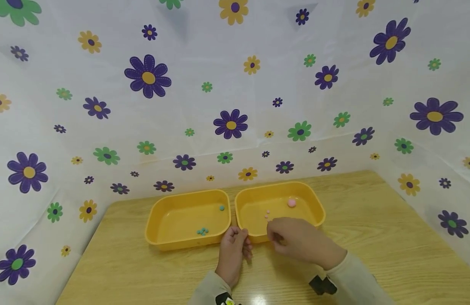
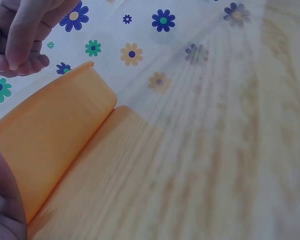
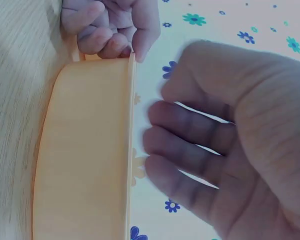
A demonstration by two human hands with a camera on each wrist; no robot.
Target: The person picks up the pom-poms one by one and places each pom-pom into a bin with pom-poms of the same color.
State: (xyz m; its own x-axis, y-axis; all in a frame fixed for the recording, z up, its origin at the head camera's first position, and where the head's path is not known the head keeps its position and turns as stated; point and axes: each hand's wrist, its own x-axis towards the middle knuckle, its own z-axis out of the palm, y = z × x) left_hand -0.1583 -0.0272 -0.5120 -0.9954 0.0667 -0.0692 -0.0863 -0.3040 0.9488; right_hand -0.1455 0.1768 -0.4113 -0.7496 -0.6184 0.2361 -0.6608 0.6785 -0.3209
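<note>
My left hand [image 1: 232, 252] holds the near left corner of the right yellow tray [image 1: 318, 203], thumb and index finger at its rim. Curled over that tray's near side is my right hand [image 1: 301, 237]; in the right wrist view its fingers bend inward, and whether anything sits between thumb and index finger is hidden. Inside the tray lie a larger pink ball [image 1: 292, 202] and small pink balls [image 1: 267, 214] near the right fingertips. The left yellow tray [image 1: 150, 224] stands alongside, with several small teal balls [image 1: 202, 231] near its front and a teal ball [image 1: 221, 208] at its right side.
Both trays stand on a wood-grain table [image 1: 116, 262], towards its back edge. A white sheet [image 1: 196, 55] printed with purple, green and yellow flowers hangs behind and along both sides.
</note>
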